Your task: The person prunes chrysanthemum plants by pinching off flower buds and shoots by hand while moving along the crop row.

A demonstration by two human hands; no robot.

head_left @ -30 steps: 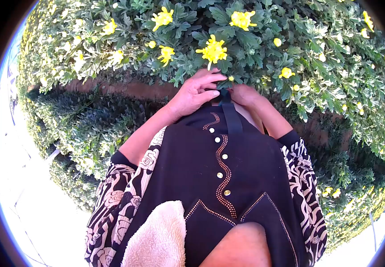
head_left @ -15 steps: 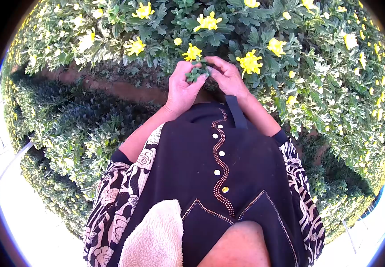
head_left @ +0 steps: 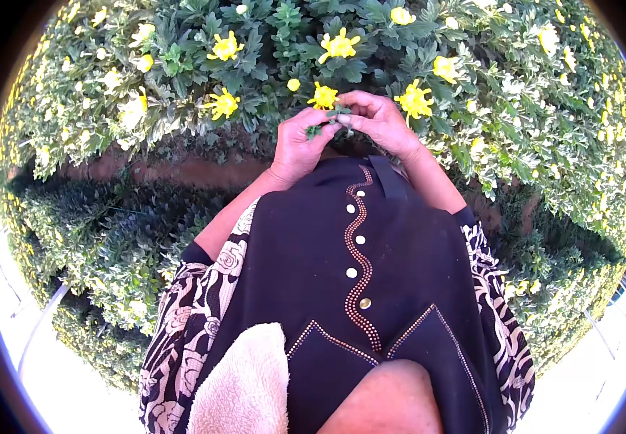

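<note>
My left hand (head_left: 301, 147) is closed, its fingertips pinching a small green leafy sprig (head_left: 315, 132). My right hand (head_left: 385, 129) meets it from the other side, thumb and fingers pressed together on the sprig's upper leaves. Both sets of fingertips touch or nearly touch, and they hide most of the stem. Just beyond the fingers is a yellow chrysanthemum flower (head_left: 324, 96); whether it belongs to the same stem I cannot tell. Another yellow bloom (head_left: 414, 100) stands close beside my right hand.
Dense flowering plants (head_left: 269, 43) spread in front and on both sides. A strip of brown soil (head_left: 190, 172) runs behind the hands on the left. A dark apron (head_left: 306, 246) covers my front, with a strap near my right wrist. Pale fleece cloth (head_left: 244, 383) lies low at the left.
My fingertips have come closer together and fewer of the sprig's leaves show between them. My right hand has shifted slightly right and down. The view has tilted a little.
</note>
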